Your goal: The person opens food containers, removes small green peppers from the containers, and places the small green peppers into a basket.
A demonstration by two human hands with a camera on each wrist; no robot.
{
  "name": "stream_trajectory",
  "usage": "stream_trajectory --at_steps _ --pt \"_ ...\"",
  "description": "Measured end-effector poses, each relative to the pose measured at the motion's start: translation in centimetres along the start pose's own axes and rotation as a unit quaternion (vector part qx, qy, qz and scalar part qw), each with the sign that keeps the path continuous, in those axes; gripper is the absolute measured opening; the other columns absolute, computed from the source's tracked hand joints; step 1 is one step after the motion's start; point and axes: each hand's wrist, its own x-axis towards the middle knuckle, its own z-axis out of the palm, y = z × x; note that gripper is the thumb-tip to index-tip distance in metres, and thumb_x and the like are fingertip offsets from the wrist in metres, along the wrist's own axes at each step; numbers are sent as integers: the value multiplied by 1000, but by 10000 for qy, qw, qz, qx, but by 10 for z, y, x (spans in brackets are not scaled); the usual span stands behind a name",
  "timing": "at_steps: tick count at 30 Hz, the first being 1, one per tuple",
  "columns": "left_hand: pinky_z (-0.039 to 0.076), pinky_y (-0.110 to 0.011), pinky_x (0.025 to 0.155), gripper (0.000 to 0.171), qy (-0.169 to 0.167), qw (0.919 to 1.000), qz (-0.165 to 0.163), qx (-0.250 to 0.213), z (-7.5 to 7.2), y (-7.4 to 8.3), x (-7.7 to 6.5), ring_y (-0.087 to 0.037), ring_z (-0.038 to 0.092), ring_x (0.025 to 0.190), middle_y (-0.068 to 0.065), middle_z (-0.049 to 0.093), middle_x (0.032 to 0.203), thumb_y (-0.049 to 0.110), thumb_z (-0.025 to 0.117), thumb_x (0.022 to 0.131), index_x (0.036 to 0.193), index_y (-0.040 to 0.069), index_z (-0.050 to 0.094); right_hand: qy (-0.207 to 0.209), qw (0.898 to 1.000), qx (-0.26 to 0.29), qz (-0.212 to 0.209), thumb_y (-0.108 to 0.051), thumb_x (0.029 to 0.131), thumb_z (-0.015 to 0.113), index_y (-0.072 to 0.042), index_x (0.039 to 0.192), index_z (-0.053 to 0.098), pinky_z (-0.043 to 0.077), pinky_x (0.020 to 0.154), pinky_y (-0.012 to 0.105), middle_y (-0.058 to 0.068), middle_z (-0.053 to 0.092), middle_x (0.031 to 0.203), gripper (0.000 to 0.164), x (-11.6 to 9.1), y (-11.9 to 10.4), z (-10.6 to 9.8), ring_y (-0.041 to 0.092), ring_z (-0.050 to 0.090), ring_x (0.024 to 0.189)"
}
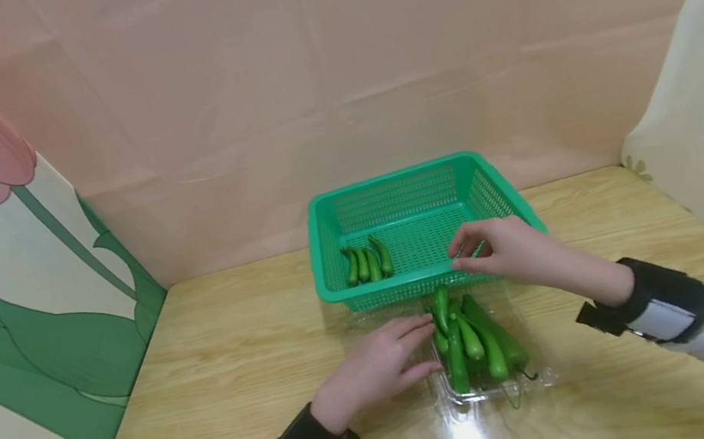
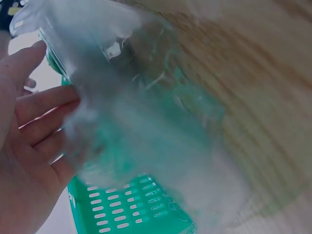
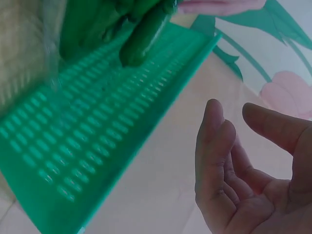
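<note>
Several green peppers [image 1: 471, 339] lie heaped in a clear plastic box [image 1: 537, 375] on the table, one sticking up at its back end near the basket. My left hand [image 1: 379, 362] is at the box's left side with fingers extended; in the left wrist view its fingertips meet the clear plastic [image 2: 141, 83]. Above the front right rim of a green basket [image 1: 388, 184] hovers my right hand [image 1: 499, 245]. Its fingers are loosely bent, and the right wrist view shows a gap between thumb and fingers with nothing held. Several peppers [image 1: 366, 262] stand side by side at the basket's left front.
The basket backs toward a pink cloth wall [image 1: 316, 86]. Its perforated floor [image 1: 424, 234] shows to the right of the peppers. Printed flower panels [image 1: 26, 320] flank the wooden table [image 1: 223, 365]. A transparent lid flap [image 1: 368, 318] spreads left of the box, partly beneath the left hand.
</note>
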Motion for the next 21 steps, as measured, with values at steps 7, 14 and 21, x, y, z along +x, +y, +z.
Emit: stream_trajectory --at_steps 7,14,21 --pt "42 -24 106 57 43 10000 23 -30 1 0 0 -17 54 123 -9 54 137 49 57 90 129 7 56 -217 9997 61 4 -21 87 69 -11 97 66 53 56 20 -2 69 83 15 -18 5 13 8 64 67" --pt "41 -24 107 56 28 10000 15 -41 1 0 0 -18 53 124 -9 54 137 48 57 90 129 7 56 -642 9973 307 191 -20 86 70 -8 96 68 53 58 18 -2 70 83 15 -31 15 23 8 64 72" --pt "41 -25 108 56 -31 10000 -44 -47 -1 2 0 -18 53 125 -9 53 138 48 56 91 129 6 56 -945 9936 433 438 -23 85 70 -2 99 69 53 55 17 0 70 83 25 -43 21 32 10 64 70"
